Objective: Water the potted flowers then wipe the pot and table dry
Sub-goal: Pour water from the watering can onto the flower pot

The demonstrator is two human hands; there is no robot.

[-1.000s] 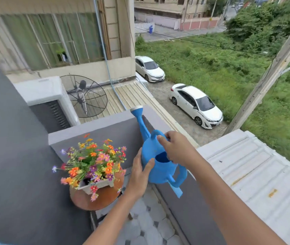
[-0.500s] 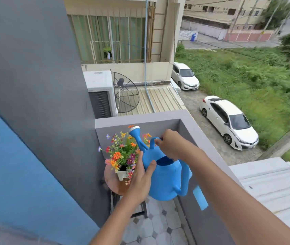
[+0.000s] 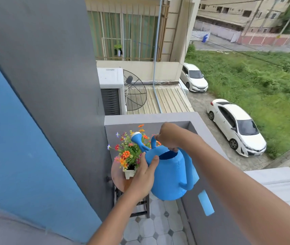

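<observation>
Above the small round table [image 3: 118,175] in the balcony corner, a blue watering can [image 3: 169,174] is held in the air, spout toward the flowers [image 3: 129,152]; the right hand [image 3: 167,137] is closed around the top handle; the left hand [image 3: 145,174] lies flat and spread against the can's side; the white pot [image 3: 128,173] stands on the table, close beside the grey wall [image 3: 61,85].

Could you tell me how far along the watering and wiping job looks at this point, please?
Done: the blue watering can is picked up, the right hand on its top handle and the left hand against its side. In hand: its spout is over the potted flowers, but no water is visible pouring. Left: watering, then wiping the white pot and round wooden table; no cloth is in view.
</observation>
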